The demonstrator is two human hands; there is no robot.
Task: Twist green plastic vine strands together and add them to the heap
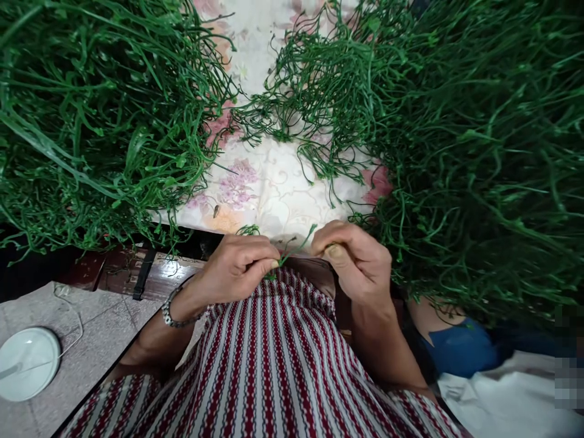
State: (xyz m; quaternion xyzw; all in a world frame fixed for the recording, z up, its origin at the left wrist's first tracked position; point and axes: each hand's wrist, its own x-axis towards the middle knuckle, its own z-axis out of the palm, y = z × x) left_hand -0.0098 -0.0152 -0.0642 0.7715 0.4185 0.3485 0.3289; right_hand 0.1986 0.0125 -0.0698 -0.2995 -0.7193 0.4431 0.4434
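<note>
Near the front edge of the flowered tablecloth, my left hand pinches a thin green stem between thumb and forefinger. The stem's tip slants up to the right, toward my other hand. A short way to the right, my right hand is closed, thumb against the curled forefinger. What it holds, if anything, is hidden. Large heaps of tangled green stems lie on both sides, one on the left and one on the right.
Loose stems spread over the cloth between the heaps. A round white object is on the floor at the lower left, beside a brown wooden surface. Blue and white fabric shows at the lower right, below the heap.
</note>
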